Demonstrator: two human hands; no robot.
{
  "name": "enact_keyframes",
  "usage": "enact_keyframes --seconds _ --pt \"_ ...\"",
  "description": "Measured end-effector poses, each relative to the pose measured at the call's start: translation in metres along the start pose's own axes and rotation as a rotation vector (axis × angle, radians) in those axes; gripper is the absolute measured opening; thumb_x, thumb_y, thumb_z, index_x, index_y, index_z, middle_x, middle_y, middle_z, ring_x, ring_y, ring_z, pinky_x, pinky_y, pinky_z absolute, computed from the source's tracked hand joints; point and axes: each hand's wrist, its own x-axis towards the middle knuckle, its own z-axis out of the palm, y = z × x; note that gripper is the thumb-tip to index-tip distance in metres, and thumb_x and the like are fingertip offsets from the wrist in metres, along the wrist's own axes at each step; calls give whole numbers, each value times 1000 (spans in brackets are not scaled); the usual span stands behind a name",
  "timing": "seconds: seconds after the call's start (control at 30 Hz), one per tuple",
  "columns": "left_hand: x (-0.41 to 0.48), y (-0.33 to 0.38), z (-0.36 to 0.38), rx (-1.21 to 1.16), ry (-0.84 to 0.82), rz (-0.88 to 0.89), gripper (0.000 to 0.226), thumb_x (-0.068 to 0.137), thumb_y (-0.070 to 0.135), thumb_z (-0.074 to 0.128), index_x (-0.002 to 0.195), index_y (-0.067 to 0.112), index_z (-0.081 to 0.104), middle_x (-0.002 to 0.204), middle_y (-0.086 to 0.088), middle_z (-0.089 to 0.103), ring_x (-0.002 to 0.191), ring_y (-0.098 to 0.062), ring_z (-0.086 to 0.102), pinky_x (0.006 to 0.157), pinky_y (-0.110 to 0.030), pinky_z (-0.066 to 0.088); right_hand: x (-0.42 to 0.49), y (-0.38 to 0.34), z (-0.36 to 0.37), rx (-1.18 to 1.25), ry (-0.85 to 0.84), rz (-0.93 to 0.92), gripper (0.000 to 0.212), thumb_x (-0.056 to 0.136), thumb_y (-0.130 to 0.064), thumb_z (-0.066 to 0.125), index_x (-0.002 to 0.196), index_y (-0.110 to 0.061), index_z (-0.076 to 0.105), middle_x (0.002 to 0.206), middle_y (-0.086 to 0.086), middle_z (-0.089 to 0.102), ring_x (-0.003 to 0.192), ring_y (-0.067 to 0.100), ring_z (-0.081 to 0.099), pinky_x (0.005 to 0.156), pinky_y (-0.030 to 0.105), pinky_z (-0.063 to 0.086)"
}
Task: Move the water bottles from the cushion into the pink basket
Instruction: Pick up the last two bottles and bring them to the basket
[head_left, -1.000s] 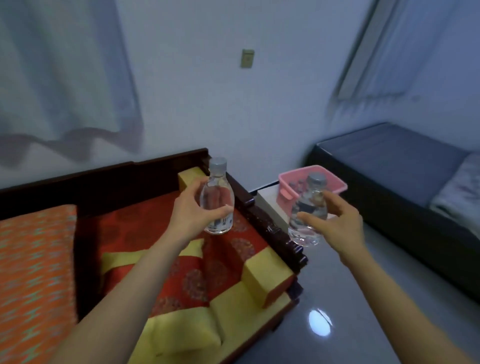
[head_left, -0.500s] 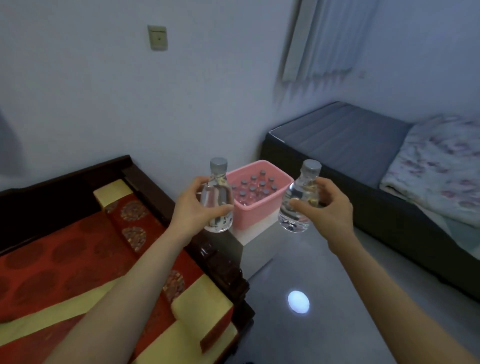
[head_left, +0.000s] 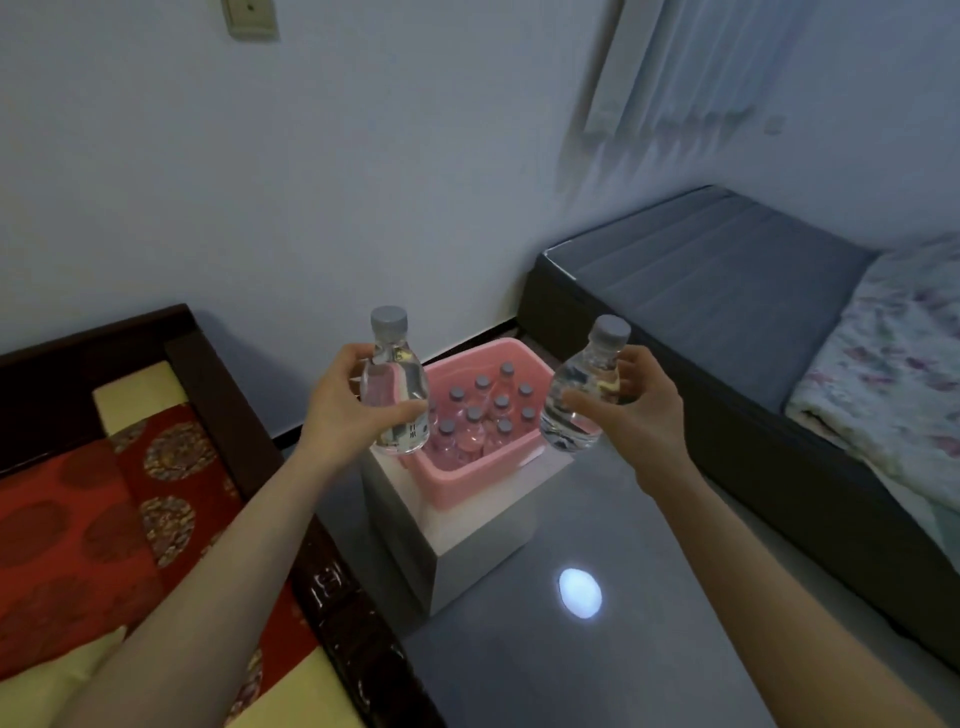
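Note:
My left hand (head_left: 345, 410) grips a clear water bottle (head_left: 395, 395) with a grey cap, held upright over the left rim of the pink basket (head_left: 467, 475). My right hand (head_left: 641, 410) grips a second clear bottle (head_left: 579, 400), tilted slightly, over the basket's right rim. The basket holds several grey-capped bottles (head_left: 485, 415) standing upright. It sits on a white box (head_left: 467, 551). The red and yellow cushion (head_left: 104, 519) lies at the lower left; no bottles show on its visible part.
A dark wooden frame (head_left: 322, 582) borders the cushion next to the white box. A grey bed (head_left: 727, 291) with a floral blanket (head_left: 893, 353) runs along the right. Glossy grey floor (head_left: 597, 649) lies between them. The wall stands behind the basket.
The view has swung right from the cushion toward the basket. Both hands have carried their bottles over the basket's two sides, and the basket now sits between them.

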Motion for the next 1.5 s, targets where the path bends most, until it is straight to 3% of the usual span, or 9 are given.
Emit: enact_keyframes --seconds 0.2,0.3,0.53,0.63,0.8,1.0,1.23,1.37,1.5 --pt "60 -24 42 20 104 -71 65 58 19 89 110 22 51 102 8 62 83 5 60 64 -11 45 93 41 17 24 -183 5 48 59 -24 84 93 -41 54 95 -12 65 88 -5 64 65 15 49" --pt "82 -47 69 53 129 -123 63 55 25 90 106 26 53 101 9 66 85 2 61 68 -17 46 139 77 28 9 -312 2 49 55 -24 86 95 -33 59 94 -11 68 89 5 66 69 20 51" --pt "117 -97 132 86 254 -307 66 56 35 88 109 31 50 100 17 68 88 3 65 77 -18 52 236 144 79 -58 -657 -19 62 52 -21 90 105 -38 63 89 -30 69 81 -10 65 61 2 46" --pt "115 -115 151 37 322 -390 72 60 34 87 119 36 45 100 23 68 89 7 65 77 -12 50 249 172 103 -91 -769 -7 60 52 -28 87 107 -33 64 90 -20 72 83 -2 67 69 14 51" --pt "114 -135 166 59 383 -440 32 76 41 72 98 30 51 89 22 66 77 4 62 67 -14 49 248 213 135 -110 -910 -45 50 58 -24 87 101 -34 64 86 -23 72 77 -7 66 66 7 48" --pt "114 -154 177 62 339 -481 19 82 36 70 94 35 56 91 20 67 84 6 62 70 -6 44 237 258 167 -168 -1047 -61 44 61 -27 83 100 -26 63 84 -12 71 76 0 63 70 19 53" --pt "112 -170 181 229 224 -436 28 74 32 78 100 30 66 98 16 61 98 -10 56 85 -23 43 234 285 194 -368 -1242 -178 35 67 -28 84 95 -16 67 88 -1 68 79 18 62 71 33 51" --pt "113 -173 180 377 157 -417 34 73 30 79 104 31 68 99 11 54 98 -12 50 79 -26 45 233 289 206 -596 -1340 -291 21 74 -15 72 93 -12 64 89 7 68 83 26 64 68 35 51" --pt "117 -176 182 543 41 -414 33 75 30 77 106 24 66 95 7 55 85 -17 58 71 -35 50 227 288 217 -819 -1369 -373 16 78 -10 57 79 -19 44 85 9 61 82 33 61 61 33 44"
